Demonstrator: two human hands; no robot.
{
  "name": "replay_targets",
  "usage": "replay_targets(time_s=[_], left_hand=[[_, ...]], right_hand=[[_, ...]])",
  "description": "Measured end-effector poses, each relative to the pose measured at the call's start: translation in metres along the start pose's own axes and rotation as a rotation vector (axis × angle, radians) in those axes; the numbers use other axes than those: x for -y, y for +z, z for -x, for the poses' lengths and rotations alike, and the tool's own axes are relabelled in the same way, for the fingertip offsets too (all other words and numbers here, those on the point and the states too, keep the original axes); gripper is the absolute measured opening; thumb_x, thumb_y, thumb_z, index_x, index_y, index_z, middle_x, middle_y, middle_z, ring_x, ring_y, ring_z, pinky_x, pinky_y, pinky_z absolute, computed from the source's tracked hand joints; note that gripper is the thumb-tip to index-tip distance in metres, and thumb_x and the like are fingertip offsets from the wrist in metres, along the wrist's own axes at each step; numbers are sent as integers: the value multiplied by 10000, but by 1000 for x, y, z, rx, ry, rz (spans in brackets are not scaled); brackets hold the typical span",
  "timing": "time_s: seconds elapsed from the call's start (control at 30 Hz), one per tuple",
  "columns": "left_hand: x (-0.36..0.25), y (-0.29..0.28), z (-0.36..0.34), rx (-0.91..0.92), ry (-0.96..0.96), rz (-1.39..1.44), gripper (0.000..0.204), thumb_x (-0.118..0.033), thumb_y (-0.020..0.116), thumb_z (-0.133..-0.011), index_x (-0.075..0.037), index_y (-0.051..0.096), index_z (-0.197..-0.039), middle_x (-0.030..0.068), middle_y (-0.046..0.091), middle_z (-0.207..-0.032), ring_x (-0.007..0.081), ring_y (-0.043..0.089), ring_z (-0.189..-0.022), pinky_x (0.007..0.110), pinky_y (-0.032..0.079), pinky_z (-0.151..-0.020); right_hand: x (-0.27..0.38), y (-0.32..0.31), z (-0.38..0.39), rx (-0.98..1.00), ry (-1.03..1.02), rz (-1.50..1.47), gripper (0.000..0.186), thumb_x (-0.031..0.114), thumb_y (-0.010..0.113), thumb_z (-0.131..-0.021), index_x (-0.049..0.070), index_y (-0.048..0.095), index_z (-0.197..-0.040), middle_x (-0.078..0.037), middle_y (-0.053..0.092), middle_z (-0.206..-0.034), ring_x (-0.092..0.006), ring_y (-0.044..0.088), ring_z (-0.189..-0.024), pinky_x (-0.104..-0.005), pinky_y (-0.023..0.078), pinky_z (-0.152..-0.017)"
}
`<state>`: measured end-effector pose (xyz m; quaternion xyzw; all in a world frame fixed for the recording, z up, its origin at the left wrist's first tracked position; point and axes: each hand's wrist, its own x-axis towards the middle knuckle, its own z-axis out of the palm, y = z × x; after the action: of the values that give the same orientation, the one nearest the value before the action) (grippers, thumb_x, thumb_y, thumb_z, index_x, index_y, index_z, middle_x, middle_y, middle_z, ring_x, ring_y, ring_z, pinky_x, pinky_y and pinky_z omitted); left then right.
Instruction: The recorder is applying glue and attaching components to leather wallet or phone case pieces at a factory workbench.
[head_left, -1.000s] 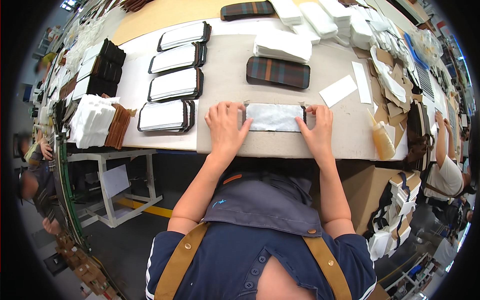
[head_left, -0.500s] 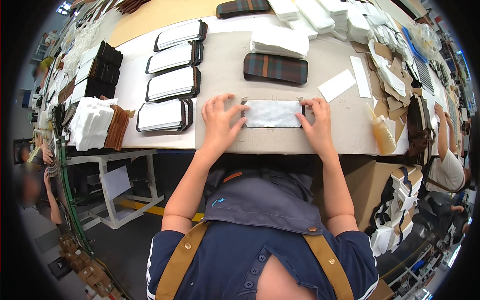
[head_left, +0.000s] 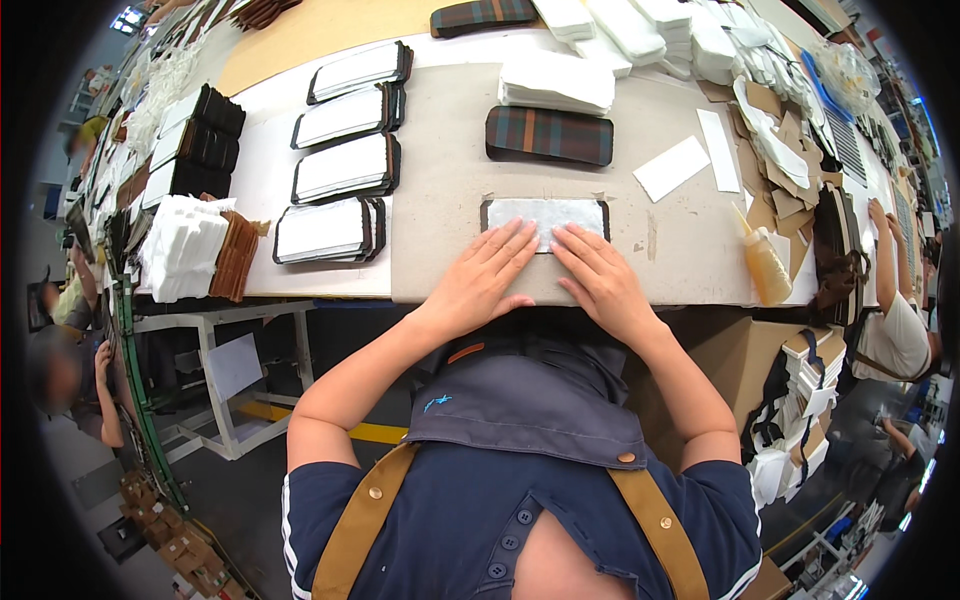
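A pale whitish sheet lies over a dark-edged rectangular piece on the table in front of me. My left hand rests flat on its lower left part, fingers stretched out and thumb apart. Beside it my right hand lies flat on the lower right part, its fingers also extended. Both hands' fingertips nearly meet at the sheet's middle, covering its near edge. Just beyond sits a dark plaid fabric piece with rounded corners, with a stack of white pads behind it.
Several stacks of white-topped, dark-edged pieces stand left, near brown and white bundles. At right are white strips, a bottle of yellowish liquid and cardboard scraps. Another person's arm reaches in at far right.
My hands have left the sheet's two side ends and come inward, now lying flat over its near middle. The sheet's dark side edges show more.
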<state>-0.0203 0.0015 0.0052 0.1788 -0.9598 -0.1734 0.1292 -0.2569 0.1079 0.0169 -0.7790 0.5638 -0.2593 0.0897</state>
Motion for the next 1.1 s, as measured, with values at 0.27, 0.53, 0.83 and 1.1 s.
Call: replay_targets(time_s=[0.27, 0.53, 0.83, 1.1], left_hand=[[3, -2, 3, 37, 22, -62, 809, -494, 669, -939, -64, 428, -1580, 127, 392, -1664, 304, 324, -1564, 487, 286, -1262], [1, -3, 3, 55, 17, -74, 816, -495, 669, -943, -69, 416, -1590, 128, 371, -1676, 307, 316, -1567, 491, 273, -1267], [9, -6, -4, -181, -150, 82, 734, -404, 664, -978, -41, 433, -1572, 139, 357, -1684, 381, 265, -1574, 533, 193, -1273], [9, -5, 10, -63, -223, -192, 723, -468, 640, -993, -48, 459, -1554, 148, 369, -1665, 387, 229, -1576, 589, 151, -1264]], right_hand=[[-4, 1, 4, -2, -26, -6, 446, 109, 729, -940, 28, 645, -1370, -118, 584, -1505, -321, 519, -1434, -465, 448, -1166], [-5, 2, 6, -28, -42, 26, 455, 114, 743, -922, 16, 643, -1354, -133, 600, -1482, -327, 536, -1417, -471, 452, -1162], [-12, -5, 2, -108, 94, 177, 737, 345, 762, -922, -32, 488, -1493, -191, 471, -1589, -348, 405, -1511, -495, 305, -1255], [-11, -13, 12, 161, 234, 210, 971, 524, 693, -932, -17, 286, -1628, -181, 278, -1706, -316, 189, -1614, -530, 58, -1310]])
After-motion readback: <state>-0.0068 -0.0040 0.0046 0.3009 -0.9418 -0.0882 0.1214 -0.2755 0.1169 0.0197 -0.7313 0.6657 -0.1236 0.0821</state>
